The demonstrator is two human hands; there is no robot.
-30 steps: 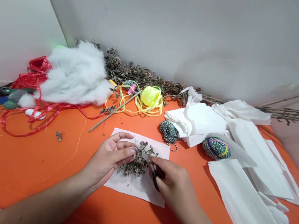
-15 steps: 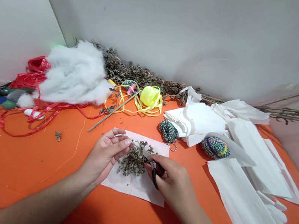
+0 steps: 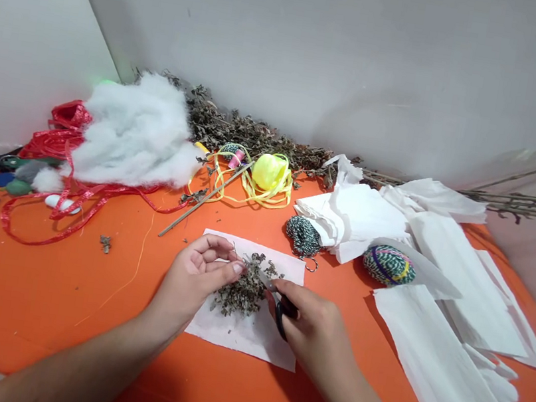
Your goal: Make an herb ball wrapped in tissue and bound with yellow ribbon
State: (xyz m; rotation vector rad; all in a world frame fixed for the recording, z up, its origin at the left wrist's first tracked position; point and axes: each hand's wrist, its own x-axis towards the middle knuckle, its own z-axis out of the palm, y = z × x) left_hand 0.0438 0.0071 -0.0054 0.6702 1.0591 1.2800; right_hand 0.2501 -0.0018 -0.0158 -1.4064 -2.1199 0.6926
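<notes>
My left hand [image 3: 204, 272] pinches a small dried plant sprig [image 3: 242, 263] between thumb and fingertips, its thin stem end poking up. In my right hand [image 3: 313, 319] are black-handled scissors [image 3: 284, 314], with fingers through the loops and the blades pointing left at the sprig. How far the blades are parted is hard to make out. Beneath both hands, a pile of crumbled dried leaves [image 3: 238, 299] lies on a white paper or fabric sheet [image 3: 270, 349].
White fluffy stuffing [image 3: 131, 133] and red ribbon [image 3: 35, 237] lie at left. A dried-plant bundle [image 3: 252, 135] runs along the wall, behind a yellow ribbon ball [image 3: 269, 173] and a stick [image 3: 202, 201]. Green-white yarn [image 3: 303, 236], a yarn ball [image 3: 388, 266] and white sheets [image 3: 453, 376] are on the right.
My left hand has shifted slightly right with the sprig, closer to the scissor blades. The right hand with the scissors has hardly moved.
</notes>
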